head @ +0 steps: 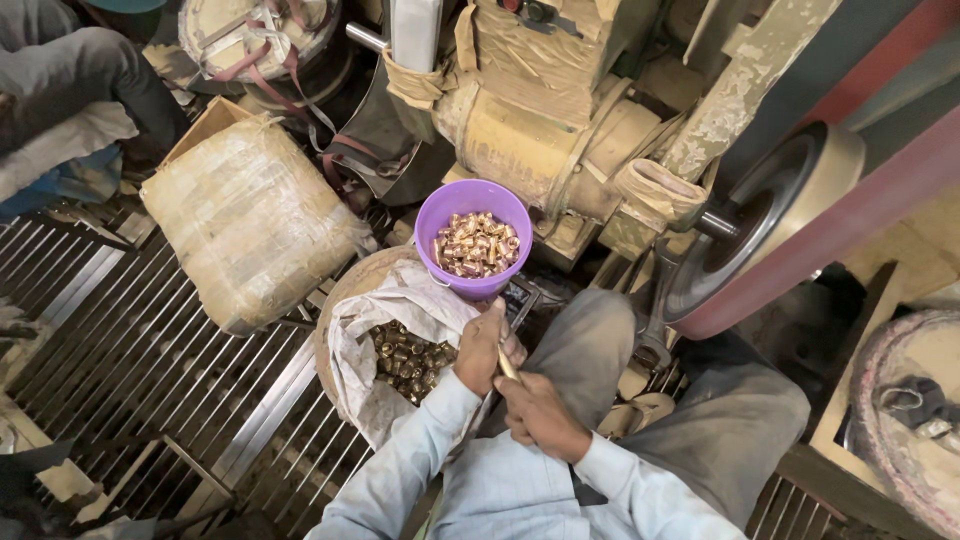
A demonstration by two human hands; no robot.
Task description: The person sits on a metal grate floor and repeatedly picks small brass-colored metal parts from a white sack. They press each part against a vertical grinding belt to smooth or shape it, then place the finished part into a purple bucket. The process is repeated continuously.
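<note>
My left hand (483, 345) and my right hand (540, 415) meet over my lap, both closed on a thin brass-coloured rod (507, 364) that runs between them. Just above my left hand stands a purple plastic bowl (437, 212) holding several shiny brass fittings (476, 243). To the left of my left hand an open white sack (352, 352) holds more, duller brass fittings (405, 357). My grey-trousered knee (590, 335) lies to the right of the hands.
A dusty belt-grinding machine (560, 110) with a dark red belt (830, 225) and a wheel (760, 215) fills the top right. A wrapped cardboard box (245, 220) sits at left on a metal grate floor (150, 370). Another person's legs (70, 70) show at top left.
</note>
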